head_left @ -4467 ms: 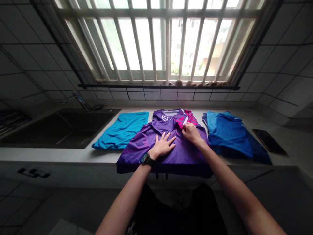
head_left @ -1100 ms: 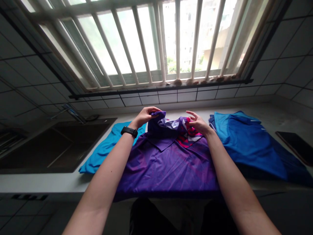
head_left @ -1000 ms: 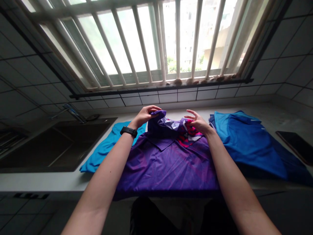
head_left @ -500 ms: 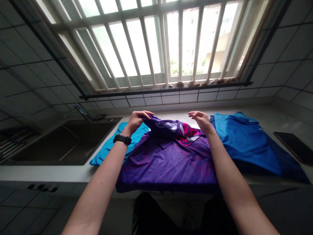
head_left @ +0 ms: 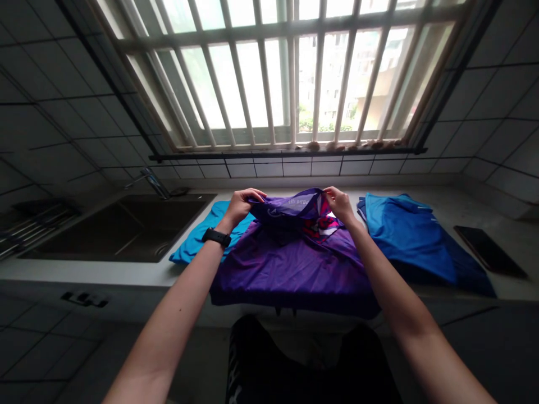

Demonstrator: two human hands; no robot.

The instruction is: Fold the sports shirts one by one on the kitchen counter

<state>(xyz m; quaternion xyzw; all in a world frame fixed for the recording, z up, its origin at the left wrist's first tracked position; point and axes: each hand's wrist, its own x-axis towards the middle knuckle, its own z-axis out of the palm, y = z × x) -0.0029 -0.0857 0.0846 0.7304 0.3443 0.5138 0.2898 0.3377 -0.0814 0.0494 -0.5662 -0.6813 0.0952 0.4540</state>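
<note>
**First voice:** You have your left hand (head_left: pixel 242 205) clenched on the top layer of the purple jersey (head_left: pixel 290 275), and your right hand (head_left: pixel 338 205) pinching the far end of that same layer. Between your hands, the thin, glossy fabric rises in a soft, hollow fold.

**Second voice:** Below your hands, the rest of the jersey lies on the pale stone countertop (head_left: pixel 126 275), rumpled, with a pink-patterned panel (head_left: pixel 322 225) showing just inside your right hand. What worries you most there?

**First voice:** Your pinch, I'd say. That slick knit could slip from your fingers if your grip loosens, and the fold would then drop unevenly.

**Second voice:** You also have the turquoise shirt (head_left: pixel 202 251) just past your left hand, and the sink (head_left: pixel 113 230) farther out on that side. A hard pull left could drag the hem over the shirt and crease it.

**First voice:** On your right, the folded blue shirt (head_left: pixel 404 235) sits just beyond your hand, so a wide swing could catch its smooth, stacked edge and shift it toward the black phone (head_left: pixel 488 251).
</note>
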